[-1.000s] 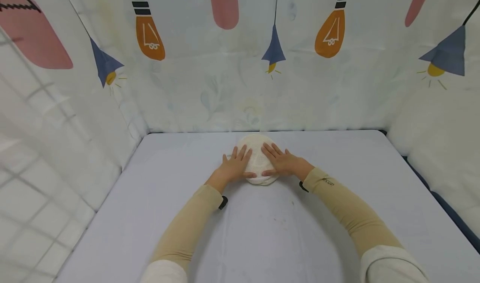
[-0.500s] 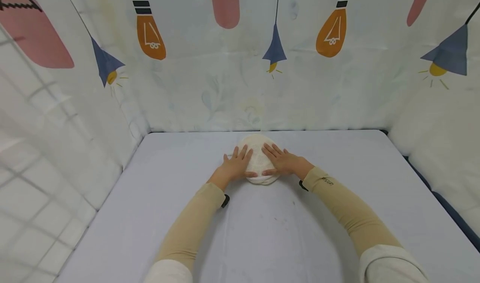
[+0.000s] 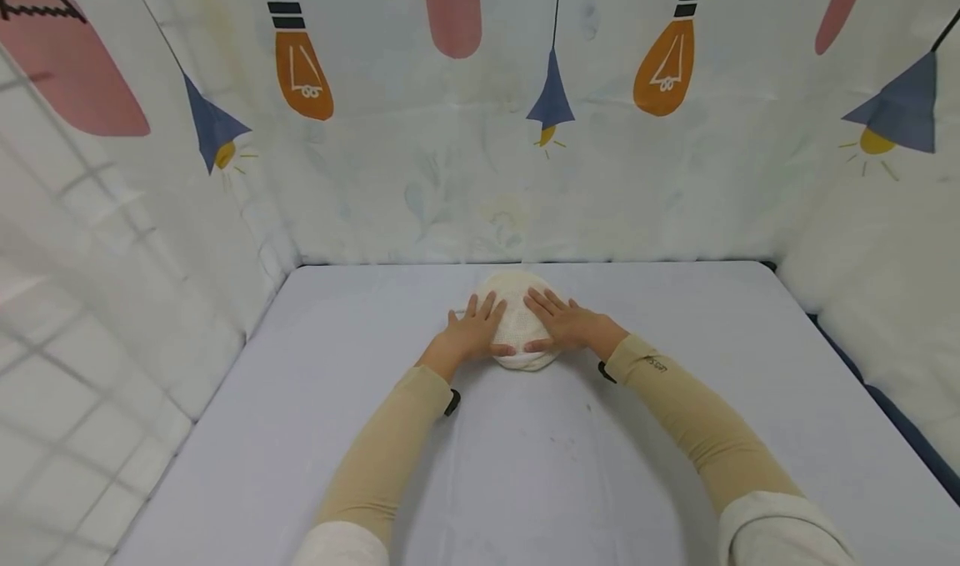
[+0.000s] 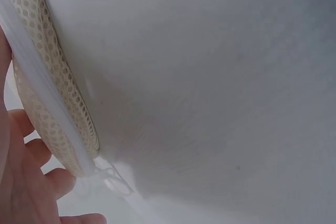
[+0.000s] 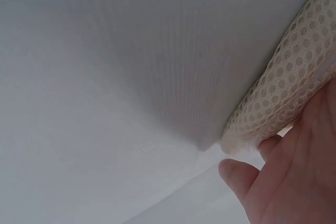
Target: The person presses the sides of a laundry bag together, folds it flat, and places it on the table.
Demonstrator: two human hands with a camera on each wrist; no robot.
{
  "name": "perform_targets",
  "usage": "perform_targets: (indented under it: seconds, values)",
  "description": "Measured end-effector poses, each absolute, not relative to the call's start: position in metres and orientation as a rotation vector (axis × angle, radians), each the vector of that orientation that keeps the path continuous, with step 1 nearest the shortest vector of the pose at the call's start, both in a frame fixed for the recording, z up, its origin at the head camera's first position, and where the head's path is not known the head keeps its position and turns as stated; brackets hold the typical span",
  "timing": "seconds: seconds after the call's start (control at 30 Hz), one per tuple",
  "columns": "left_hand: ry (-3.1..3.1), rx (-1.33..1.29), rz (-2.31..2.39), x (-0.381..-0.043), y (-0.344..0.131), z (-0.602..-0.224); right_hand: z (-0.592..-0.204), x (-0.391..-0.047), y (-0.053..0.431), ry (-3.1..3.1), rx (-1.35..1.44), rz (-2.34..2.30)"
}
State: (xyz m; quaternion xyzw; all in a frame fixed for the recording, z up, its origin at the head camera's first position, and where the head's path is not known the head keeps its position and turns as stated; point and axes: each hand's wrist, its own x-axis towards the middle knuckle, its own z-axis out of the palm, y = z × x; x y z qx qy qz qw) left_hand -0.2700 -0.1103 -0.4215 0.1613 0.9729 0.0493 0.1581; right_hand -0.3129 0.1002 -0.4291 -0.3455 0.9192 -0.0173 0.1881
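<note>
A round, cream mesh bag (image 3: 519, 323) lies near the far edge of the table, between my two hands. My left hand (image 3: 469, 334) rests on its left side with spread, fairly straight fingers. On the right side, my right hand (image 3: 573, 327) does the same, its thumb stretched toward the left thumb. The left wrist view shows the honeycomb mesh (image 4: 71, 90) with a white band along its side and a thin white loop (image 4: 119, 184) at the end. From the right wrist, the bag's rounded mesh side (image 5: 286, 80) appears against my fingers. Its underside is hidden.
A white-covered table (image 3: 510, 466) spreads around the bag, with a few small specks on its near part. White curtains printed with lamps and bulbs (image 3: 664, 67) stand behind and at both sides. The table's far edge (image 3: 375, 265) runs close behind the bag.
Both hands stay on the bag in nearly the same place. The left forearm has shifted very slightly to the right, and the head view has moved a little.
</note>
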Motion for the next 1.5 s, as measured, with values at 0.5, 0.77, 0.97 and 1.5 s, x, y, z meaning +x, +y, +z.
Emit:
perform_targets:
  seconds: [0.5, 0.77, 0.97, 1.5]
  values:
    - [2.777, 0.493, 0.135, -0.273, -0.111, -0.421, -0.429, -0.312, 0.104, 2.594, -0.982, -0.061]
    - [2.800, 0.518, 0.142, -0.273, -0.113, -0.423, -0.428, -0.312, 0.106, 2.632, -1.019, -0.112]
    - [2.818, 0.549, 0.114, -0.272, -0.116, -0.425, -0.427, -0.308, 0.109, 2.641, -1.033, -0.155]
    - [2.867, 0.627, 0.196, -0.269, -0.133, -0.430, -0.436, -0.302, 0.118, 2.678, -1.153, -0.393]
